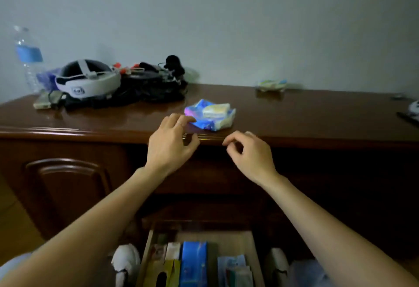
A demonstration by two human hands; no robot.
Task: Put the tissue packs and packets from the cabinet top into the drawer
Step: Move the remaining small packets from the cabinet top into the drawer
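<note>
Both hands hover empty at the cabinet's front edge, left hand [169, 143] fingers loosely curled beside the tissue pack [210, 114] at its one o'clock, right hand [250, 155] likewise curled, drawer [254, 252] open below to receive.

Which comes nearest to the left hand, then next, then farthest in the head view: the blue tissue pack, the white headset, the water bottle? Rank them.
From the left hand:
1. Blue tissue pack, just right of the fingertips near the cabinet top's front edge.
2. White headset, farther back on the left.
3. Water bottle, at the far left corner by the wall.
</note>
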